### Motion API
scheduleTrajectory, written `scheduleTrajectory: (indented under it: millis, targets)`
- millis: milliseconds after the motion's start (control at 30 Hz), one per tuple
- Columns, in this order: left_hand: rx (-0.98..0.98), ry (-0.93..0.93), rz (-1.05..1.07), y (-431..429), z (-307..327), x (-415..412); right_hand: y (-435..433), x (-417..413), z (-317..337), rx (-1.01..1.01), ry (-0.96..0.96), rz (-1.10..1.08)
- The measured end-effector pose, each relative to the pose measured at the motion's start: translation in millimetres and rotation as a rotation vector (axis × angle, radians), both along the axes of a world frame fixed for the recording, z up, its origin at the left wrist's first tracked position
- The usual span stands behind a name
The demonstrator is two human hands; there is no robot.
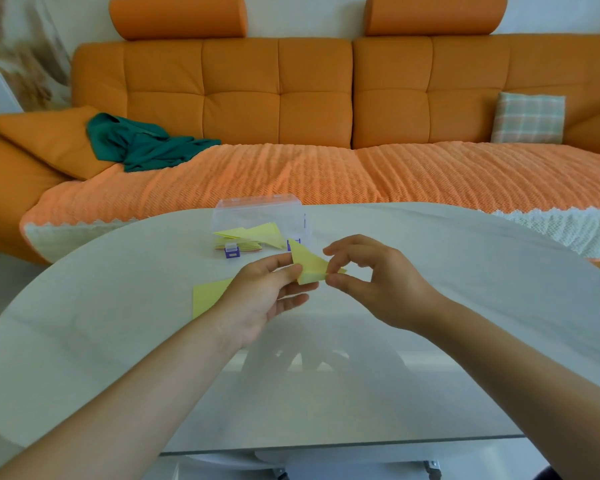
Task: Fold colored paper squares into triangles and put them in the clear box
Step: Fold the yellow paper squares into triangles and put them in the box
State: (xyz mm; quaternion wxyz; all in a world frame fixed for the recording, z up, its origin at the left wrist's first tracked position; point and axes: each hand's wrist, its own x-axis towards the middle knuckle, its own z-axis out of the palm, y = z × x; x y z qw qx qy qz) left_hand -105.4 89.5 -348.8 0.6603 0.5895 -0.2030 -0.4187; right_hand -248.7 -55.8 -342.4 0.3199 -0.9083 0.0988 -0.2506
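Note:
A yellow paper folded into a triangle point(309, 265) is held above the table between both hands. My left hand point(267, 292) holds its left edge with thumb and fingers. My right hand point(371, 282) pinches its right corner between thumb and forefinger. Just behind them stands the clear box point(260, 216) with its lid up and purple latches, holding several yellow folded triangles point(253, 233). A flat yellow paper square point(207, 297) lies on the table, partly hidden under my left wrist.
The work surface is a pale oval glass table point(465, 306); its near edge runs along the bottom. Behind it stands an orange sofa point(326, 133) with a green cloth point(142, 143) and a plaid cushion point(529, 117).

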Motion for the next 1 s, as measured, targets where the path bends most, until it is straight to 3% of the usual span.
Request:
scheduleTrajectory:
  millis: [133,400,567,833,1000]
  targets:
    - [-0.007,-0.129,-0.029,2,-1,3,2,2,-1,0.078,0.027,-0.005]
    - [-0.022,-0.22,-0.166,1,1,1,-2,4,0,0.264,0.081,-0.139]
    - [0.002,-0.41,-0.061,0,-3,-5,0,5,1,0.31,0.08,-0.133]
    - [0.004,-0.395,-0.079,1,-3,-8,-1,4,6,0.441,0.126,-0.142]
    - [-0.012,-0.486,-0.004,2,0,-5,-5,1,8,0.453,0.179,-0.119]
